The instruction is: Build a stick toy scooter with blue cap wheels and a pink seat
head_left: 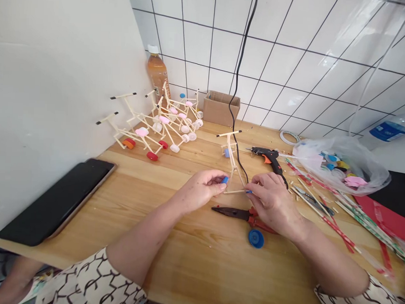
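Observation:
A small tricycle frame of wooden sticks (233, 164), with a dark-tipped handlebar, stands on the table between my hands. My left hand (204, 187) is closed, pinching a blue bottle cap (224, 180) near the left end of the frame's cross stick. At that stick's other end, the fingers of my right hand (270, 196) are closed on a second blue cap (249, 191), mostly hidden by them. Farther back on the frame sits another blue cap (227, 153). Pliers (233, 212) with red handles lie partly under my right hand, and a loose blue cap (255, 238) rests nearer me.
Several stick tricycles (163, 119) with cap wheels stand at back left by a bottle (158, 73) and cardboard box (221, 108). A hot glue gun (268, 158), tape roll (290, 137), bag of caps (341, 161) and scissors (312, 199) lie right; a black phone (59, 200) left.

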Action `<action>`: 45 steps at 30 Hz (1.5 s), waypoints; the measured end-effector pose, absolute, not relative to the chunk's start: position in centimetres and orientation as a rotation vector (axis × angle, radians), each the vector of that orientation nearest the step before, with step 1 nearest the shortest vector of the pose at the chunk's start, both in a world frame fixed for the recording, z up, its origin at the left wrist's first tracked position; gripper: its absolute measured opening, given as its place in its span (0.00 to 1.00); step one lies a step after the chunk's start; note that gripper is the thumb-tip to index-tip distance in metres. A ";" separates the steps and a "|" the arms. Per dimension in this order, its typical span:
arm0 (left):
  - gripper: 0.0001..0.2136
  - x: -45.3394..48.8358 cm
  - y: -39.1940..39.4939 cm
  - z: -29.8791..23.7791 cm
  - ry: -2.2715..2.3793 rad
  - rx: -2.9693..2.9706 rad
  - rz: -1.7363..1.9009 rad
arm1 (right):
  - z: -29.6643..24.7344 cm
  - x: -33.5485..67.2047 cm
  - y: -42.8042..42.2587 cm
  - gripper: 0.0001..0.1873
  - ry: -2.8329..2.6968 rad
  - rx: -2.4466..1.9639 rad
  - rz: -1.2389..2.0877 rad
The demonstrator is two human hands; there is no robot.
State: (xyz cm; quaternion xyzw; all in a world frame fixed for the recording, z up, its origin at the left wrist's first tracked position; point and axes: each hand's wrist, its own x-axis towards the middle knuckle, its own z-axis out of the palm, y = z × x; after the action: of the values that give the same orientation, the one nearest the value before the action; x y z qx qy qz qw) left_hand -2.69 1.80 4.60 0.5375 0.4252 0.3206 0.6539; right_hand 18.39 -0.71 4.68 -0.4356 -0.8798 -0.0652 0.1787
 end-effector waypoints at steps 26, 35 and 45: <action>0.11 -3.3 2.8 3.9 1.010 1.006 0.830 | 3.3 16.3 0.9 0.09 -2.602 -1.349 -0.370; 0.09 -4.2 4.0 2.9 0.937 0.798 0.851 | 3.5 15.8 2.2 0.11 -2.476 -1.387 -0.099; 0.09 -3.8 3.9 2.5 0.933 0.740 0.723 | 3.0 15.4 1.9 0.11 -2.499 -1.372 -0.083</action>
State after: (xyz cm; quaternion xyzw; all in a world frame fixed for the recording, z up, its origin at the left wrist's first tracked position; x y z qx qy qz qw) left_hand -3.79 3.89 2.49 0.3406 0.4295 0.3330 0.7672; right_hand 15.42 1.93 2.95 -0.4760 -0.8671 -0.0290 0.1441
